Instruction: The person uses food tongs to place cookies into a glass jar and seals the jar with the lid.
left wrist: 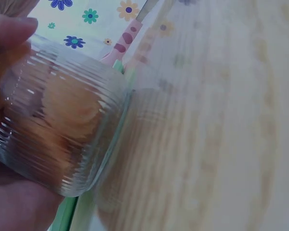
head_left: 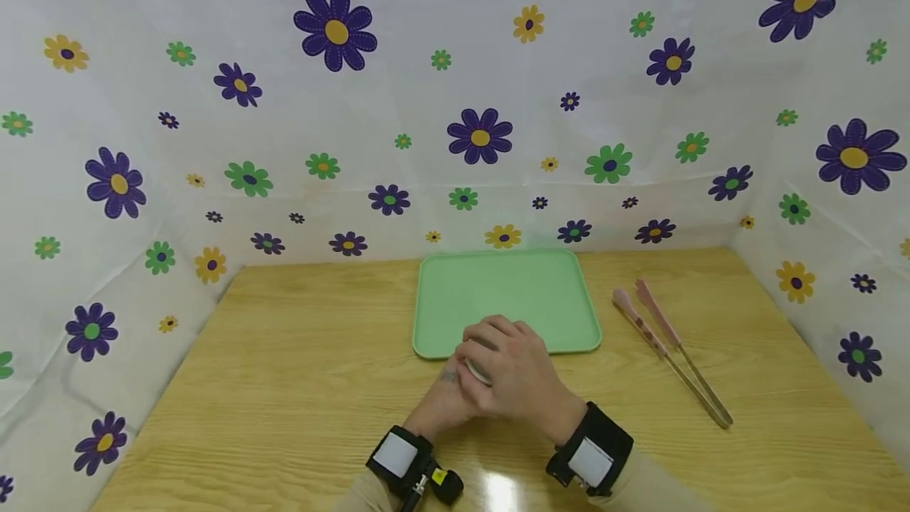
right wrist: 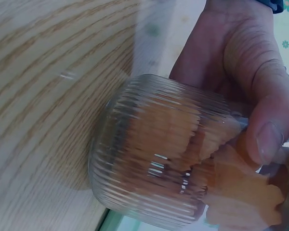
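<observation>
A clear ribbed jar (left wrist: pixel 72 125) is held between both hands, just in front of the tray's near edge. Only a pale rim of the jar (head_left: pixel 478 371) shows in the head view; the hands cover the rest. My left hand (head_left: pixel 446 401) grips its side, fingers curled round it. Over the top comes my right hand (head_left: pixel 522 374), its fingers bent around the upper end, thumb (right wrist: pixel 269 142) against it in the right wrist view. Orange-brown shapes show through the ribbed wall; whether they are contents or fingers behind, I cannot tell.
A light green tray (head_left: pixel 505 291) lies at the back of the wooden table (head_left: pixel 298 370). Right of it rest metal tongs with pink ends (head_left: pixel 643 330). A white flowered cloth (head_left: pixel 426 101) hangs behind and along both sides.
</observation>
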A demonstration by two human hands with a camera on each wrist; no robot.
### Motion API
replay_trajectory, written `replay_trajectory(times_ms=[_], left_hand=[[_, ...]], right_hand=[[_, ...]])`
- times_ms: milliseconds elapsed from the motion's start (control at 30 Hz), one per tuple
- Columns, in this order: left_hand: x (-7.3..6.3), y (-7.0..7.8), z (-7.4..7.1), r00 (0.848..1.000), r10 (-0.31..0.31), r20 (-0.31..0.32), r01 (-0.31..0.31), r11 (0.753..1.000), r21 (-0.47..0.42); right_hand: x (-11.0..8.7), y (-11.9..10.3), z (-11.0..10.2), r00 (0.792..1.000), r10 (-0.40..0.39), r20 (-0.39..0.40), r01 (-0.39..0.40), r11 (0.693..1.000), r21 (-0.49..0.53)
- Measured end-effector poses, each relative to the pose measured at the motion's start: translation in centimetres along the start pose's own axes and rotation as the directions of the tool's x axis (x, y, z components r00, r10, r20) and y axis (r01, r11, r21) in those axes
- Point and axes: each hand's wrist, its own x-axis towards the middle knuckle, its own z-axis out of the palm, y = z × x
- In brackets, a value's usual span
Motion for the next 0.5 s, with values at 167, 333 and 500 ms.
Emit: replay_trajectory(times_ms=[167,333,500], left_hand=[[-0.29,0.29,0.32,0.999,0.043,-0.026,-0.042,0.998,0.039],[-0.07,0.71,0.43,0.997,0.079,-0.026,-0.078,0.996,0.047],[0.27,0.69,0.2,0.996,0.08,0.036,-0.083,0.992,0.099]], right_hand=[[-0.17,-0.05,-0.13,1.0,-0.008,-0.013,0.008,1.0,0.009],[-0.36,0.11,-0.48,1.0,0.002,-0.019,-0.001,1.0,0.022],[-0.57,0.81,-0.7,1.0,-0.008,-0.029,0.011,0.994,0.11]])
